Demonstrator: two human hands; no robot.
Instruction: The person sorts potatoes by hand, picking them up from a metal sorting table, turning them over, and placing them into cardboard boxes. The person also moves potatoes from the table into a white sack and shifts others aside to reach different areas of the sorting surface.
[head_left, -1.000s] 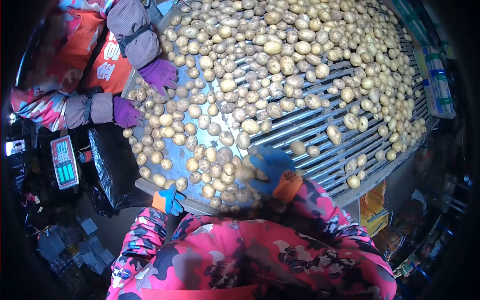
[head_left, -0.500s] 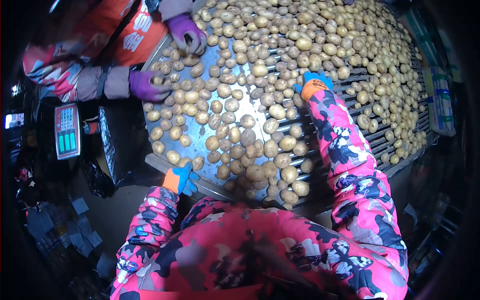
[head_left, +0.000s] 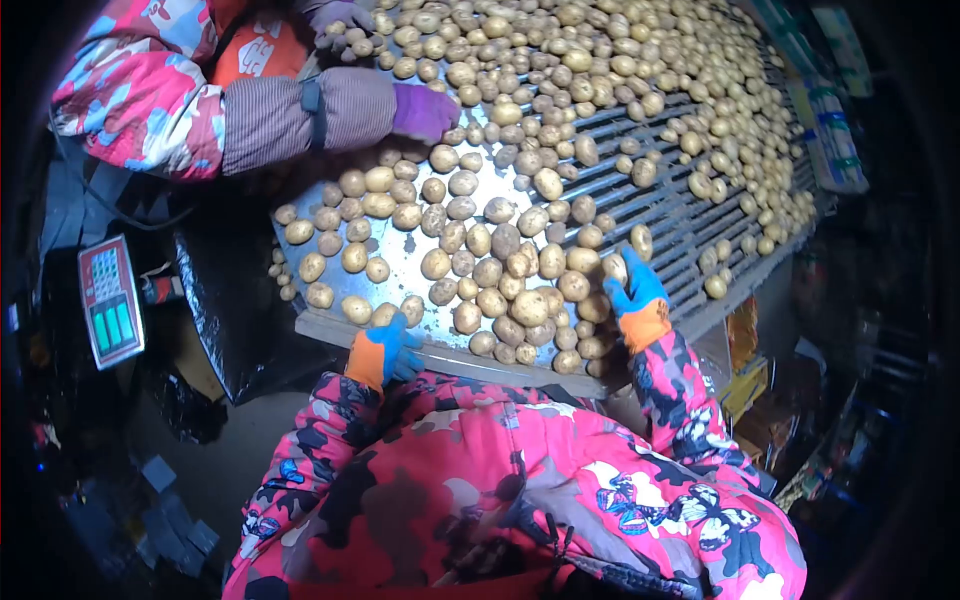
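Observation:
Many potatoes (head_left: 491,301) lie loose on a sloping metal table, thickest on the slatted part at the back. My right hand (head_left: 638,298), in a blue and orange glove, is at the near right of the pile. Its thumb and fingers are apart and touch a potato (head_left: 614,268), without closing round it. At the table's front rim (head_left: 460,366), my left hand (head_left: 388,352) rests in a matching glove. Its fingers are loosely spread and hold nothing, close to a few potatoes by the edge.
Across the left side reaches a co-worker's arm, with a purple glove (head_left: 425,112) among the potatoes and another gloved hand (head_left: 340,25) farther back. A digital scale (head_left: 111,302) stands at the left beside a black plastic sheet (head_left: 240,310). Dark metal slats (head_left: 660,225) run down the right.
My right hand has drawn back from the far slats towards me, and potatoes near it have shifted. My left hand stays by the rim. The co-worker's near arm has reached farther right.

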